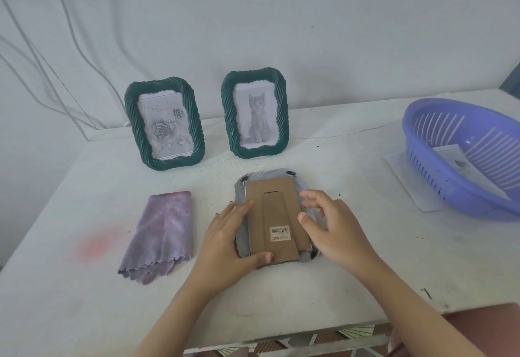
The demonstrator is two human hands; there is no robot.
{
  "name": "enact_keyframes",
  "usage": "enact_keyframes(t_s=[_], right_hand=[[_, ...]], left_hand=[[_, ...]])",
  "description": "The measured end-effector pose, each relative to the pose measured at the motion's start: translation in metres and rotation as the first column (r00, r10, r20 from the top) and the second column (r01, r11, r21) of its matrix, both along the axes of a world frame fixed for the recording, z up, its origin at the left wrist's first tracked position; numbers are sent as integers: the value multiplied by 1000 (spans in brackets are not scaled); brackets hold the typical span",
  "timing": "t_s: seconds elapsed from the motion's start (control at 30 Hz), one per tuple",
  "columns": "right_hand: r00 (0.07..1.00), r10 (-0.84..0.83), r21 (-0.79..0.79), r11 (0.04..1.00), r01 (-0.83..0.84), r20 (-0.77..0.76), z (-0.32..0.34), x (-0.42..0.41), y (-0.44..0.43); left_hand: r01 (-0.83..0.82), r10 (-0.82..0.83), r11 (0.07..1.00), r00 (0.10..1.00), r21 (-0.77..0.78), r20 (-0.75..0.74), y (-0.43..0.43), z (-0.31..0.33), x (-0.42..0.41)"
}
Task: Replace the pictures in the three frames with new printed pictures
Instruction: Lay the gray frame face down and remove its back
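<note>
Cardboard-backed frame [274,216] face-down between hands; left hand [228,235] flat on it, right hand [336,228] relaxed, empty

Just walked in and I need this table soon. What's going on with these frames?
A person is working on a frame lying face down on the table, cardboard back up and in place. The left hand rests flat on its left side; the right hand is at its right edge, fingers loosely curled. Two green frames, the rose frame and the cat frame, stand upright behind it.
</note>
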State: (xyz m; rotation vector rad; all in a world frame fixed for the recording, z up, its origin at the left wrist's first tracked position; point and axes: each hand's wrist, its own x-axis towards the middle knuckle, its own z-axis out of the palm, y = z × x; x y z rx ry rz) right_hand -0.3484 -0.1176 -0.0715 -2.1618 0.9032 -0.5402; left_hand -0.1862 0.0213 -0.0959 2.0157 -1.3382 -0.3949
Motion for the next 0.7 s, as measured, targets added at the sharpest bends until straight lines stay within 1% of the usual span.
enact_keyframes(t_s=[0.2,0.3,0.57,0.7], right_hand=[[996,-76,128,989,68,55,4,9,1],[987,-114,183,979,93,110,8,10,3],[970,-151,224,969,107,190,6,9,3],[958,-166,354,932,75,235,4,14,-1]], left_hand=[[8,-8,1000,1000,-14,8,-1,-3,1],[14,-12,999,999,-33,32,0,-4,1],[27,-24,996,999,-83,40,0,-7,3],[39,-35,994,999,-101,38,2,-4,1]])
